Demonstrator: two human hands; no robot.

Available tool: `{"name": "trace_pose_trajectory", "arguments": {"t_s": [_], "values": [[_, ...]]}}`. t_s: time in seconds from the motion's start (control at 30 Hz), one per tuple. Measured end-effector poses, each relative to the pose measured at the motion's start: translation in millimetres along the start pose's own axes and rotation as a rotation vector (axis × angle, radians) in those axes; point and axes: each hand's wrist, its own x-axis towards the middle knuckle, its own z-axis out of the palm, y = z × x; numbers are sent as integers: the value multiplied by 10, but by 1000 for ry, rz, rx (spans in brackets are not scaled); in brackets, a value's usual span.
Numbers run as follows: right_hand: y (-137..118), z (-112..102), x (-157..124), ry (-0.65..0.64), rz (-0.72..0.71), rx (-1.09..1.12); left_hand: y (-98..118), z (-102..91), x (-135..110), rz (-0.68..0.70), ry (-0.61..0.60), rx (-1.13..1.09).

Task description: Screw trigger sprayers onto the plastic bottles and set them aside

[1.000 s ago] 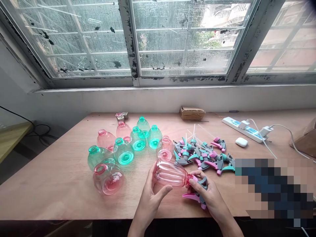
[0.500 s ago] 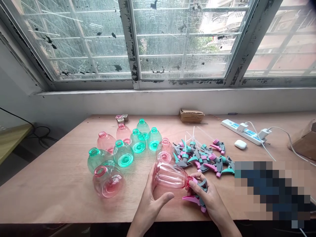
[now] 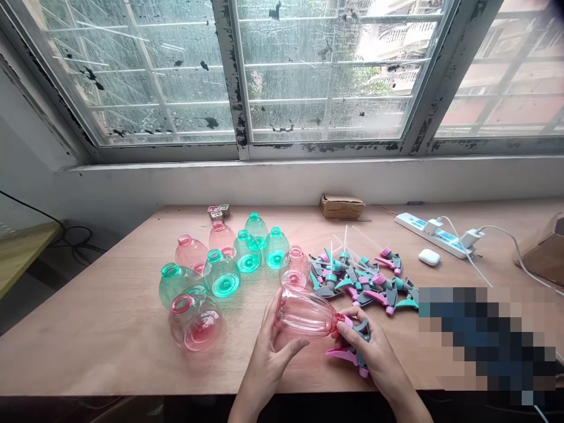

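Observation:
A clear pink spray bottle (image 3: 304, 314) lies on its side in the air above the table's front part, its neck pointing right. My left hand (image 3: 268, 352) cups the bottle's base, with the thumb along the near side. At the neck, my right hand (image 3: 370, 349) grips a grey and pink trigger spray head (image 3: 346, 354), its pink collar against the bottle mouth. How far the collar sits on the thread is hidden by my fingers. Just behind the held bottle stands another pink bottle (image 3: 295, 269).
Several green bottles (image 3: 221, 276) and pink bottles (image 3: 196, 326) stand to the left. A pile of trigger spray heads (image 3: 352, 279) lies behind my right hand. Further right are a power strip (image 3: 434, 235), a white case (image 3: 429, 257) and a cardboard box (image 3: 544, 252); a small box (image 3: 342, 207) is at the back.
Both hands keep nearly the same hold on the bottle and spray head. The view has shifted very slightly; nothing was picked up or let go.

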Motion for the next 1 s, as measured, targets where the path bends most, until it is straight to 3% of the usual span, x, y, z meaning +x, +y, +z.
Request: {"name": "trace_pose_trajectory", "arguments": {"t_s": [0.33, 0.87, 1.0], "values": [[17, -25, 18, -19, 32, 38, 101, 37, -18, -27, -42, -53], [-50, 44, -14, 71, 57, -38, 66, 58, -28, -42, 25, 2], [-35, 59, -19, 21, 54, -13, 65, 64, -20, -37, 67, -56]]}}
